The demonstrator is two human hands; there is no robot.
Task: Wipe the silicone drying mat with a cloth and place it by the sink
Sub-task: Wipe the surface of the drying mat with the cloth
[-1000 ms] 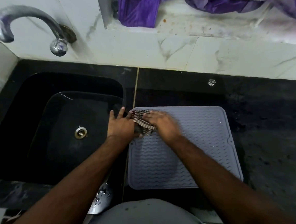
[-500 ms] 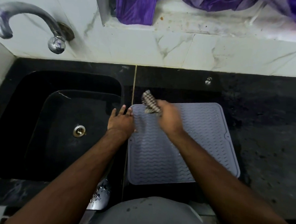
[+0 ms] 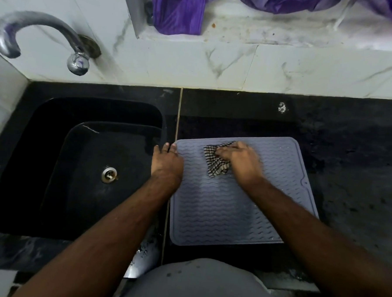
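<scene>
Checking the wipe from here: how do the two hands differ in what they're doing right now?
The left hand lies flat with straight fingers on the mat's left edge beside the sink; the right hand presses the checked cloth onto the mat's far part. The left hand holds nothing; the right hand's fingers lie over the cloth. Both rest on the mat.

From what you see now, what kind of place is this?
Most likely a home kitchen counter: a black sink with a metal tap, marble wall tiles, and a grey drying mat being wiped.

Bare counter [image 3: 348, 179] right of mat [image 3: 221, 213]
</scene>
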